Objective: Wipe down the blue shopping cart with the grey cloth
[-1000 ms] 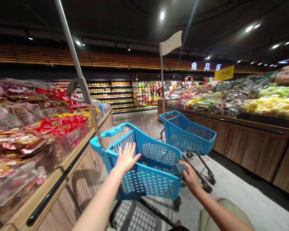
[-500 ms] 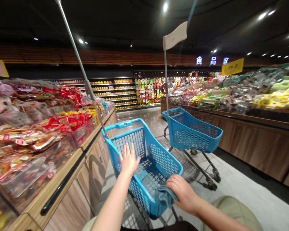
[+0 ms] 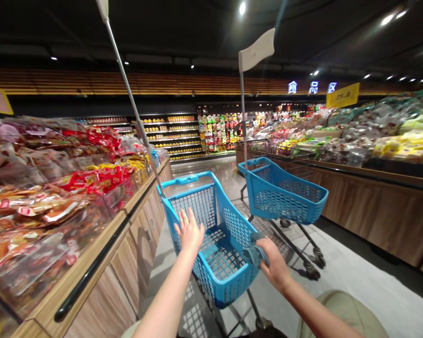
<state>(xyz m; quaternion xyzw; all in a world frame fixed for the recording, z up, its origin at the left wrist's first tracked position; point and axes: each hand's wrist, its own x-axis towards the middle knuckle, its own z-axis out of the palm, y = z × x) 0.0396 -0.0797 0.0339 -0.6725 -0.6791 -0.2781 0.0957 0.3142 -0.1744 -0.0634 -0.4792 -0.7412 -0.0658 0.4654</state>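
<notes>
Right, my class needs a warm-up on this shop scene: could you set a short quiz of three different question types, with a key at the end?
1. Multiple choice: what does the right hand hold?
A) a bottle
B) a cloth
C) a price sign

2. True or false: the left hand is clenched into a fist.

3. Count: how many blue shopping carts are in view?

Key
1. B; the cloth is grey-blue and bunched in the hand, by the rim of the near cart.
2. False; its fingers are spread and it holds nothing.
3. Two; the near cart and another beyond it.
</notes>
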